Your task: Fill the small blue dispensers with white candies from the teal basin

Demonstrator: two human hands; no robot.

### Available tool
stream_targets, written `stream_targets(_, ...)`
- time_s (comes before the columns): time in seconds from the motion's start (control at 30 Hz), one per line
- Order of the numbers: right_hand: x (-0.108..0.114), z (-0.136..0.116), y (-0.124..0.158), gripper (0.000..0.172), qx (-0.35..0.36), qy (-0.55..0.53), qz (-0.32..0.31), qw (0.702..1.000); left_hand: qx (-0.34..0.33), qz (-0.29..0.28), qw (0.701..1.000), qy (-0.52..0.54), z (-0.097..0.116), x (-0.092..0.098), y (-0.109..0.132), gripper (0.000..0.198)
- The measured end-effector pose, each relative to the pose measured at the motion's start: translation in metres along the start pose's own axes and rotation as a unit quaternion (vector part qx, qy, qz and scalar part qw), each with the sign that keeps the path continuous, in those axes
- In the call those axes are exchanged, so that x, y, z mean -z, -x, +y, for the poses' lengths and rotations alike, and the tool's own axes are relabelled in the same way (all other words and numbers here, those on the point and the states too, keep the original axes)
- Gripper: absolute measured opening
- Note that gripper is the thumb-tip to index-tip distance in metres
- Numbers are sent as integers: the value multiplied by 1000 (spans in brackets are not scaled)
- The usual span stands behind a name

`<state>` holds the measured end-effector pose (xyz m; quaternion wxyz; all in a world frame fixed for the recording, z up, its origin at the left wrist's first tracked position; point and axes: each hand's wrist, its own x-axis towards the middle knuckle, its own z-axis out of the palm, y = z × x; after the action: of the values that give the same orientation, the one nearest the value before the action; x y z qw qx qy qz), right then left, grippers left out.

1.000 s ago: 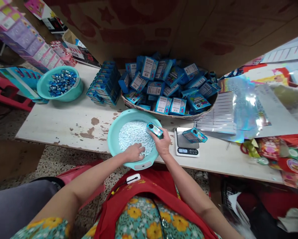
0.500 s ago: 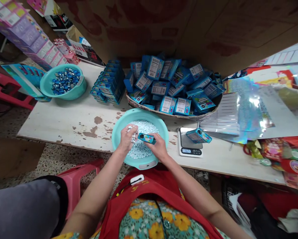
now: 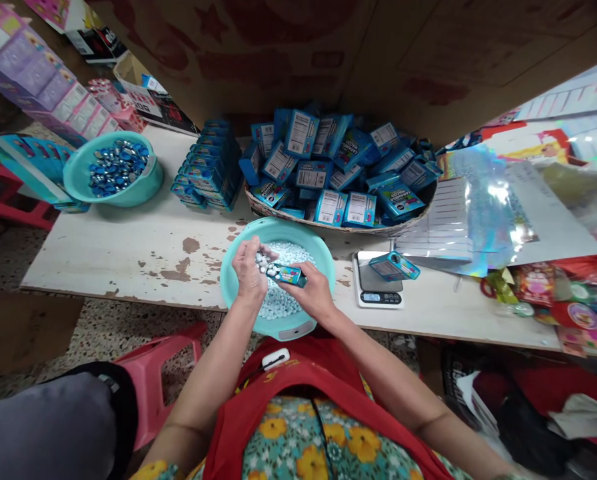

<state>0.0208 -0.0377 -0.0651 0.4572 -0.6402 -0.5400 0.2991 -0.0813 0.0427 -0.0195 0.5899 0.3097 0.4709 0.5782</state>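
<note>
My left hand (image 3: 248,269) is cupped round a handful of small pale-blue tablets, pressed against the open end of a small blue box (image 3: 289,274). My right hand (image 3: 312,293) grips that box and holds it on its side. Both hands hover over a teal bowl (image 3: 238,252) of the same tablets at the table's near edge. Another small blue box (image 3: 393,266) lies on a little digital scale (image 3: 377,293) just to the right.
A wicker basket (image 3: 328,229) heaped with blue boxes stands behind the bowl. A stack of blue boxes (image 3: 206,175) and a teal bowl of shiny blue pieces (image 3: 112,170) are to the left. Holographic sheets (image 3: 483,213) cover the right. A pink stool (image 3: 161,373) is below.
My left hand scooped tablets out of the bowl and rose to the mouth of the box. My right hand tipped the box sideways and brought it toward the left hand.
</note>
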Motion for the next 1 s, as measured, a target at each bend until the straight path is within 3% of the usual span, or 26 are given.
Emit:
stream_targets(0.23, 3, 0, -2, 34, -8, -8, -9, 1000, 8, -9, 1000, -14, -1, -8, 4, 33)
stream_targets(0.57, 7, 1, -8, 33, -12, -17, 15, 1000, -40, -33, 997, -60, -2, -12, 2, 22)
stream_targets(0.8, 5, 0, -7, 35, -12, -18, 5, 1000, -51, -47, 994, -82, -2, -17, 2, 27)
stream_targets(1.0, 10, 1, -3, 34, -3, -31, 18, 999, -29, -79, 993, -81, -3, -24, 7, 29)
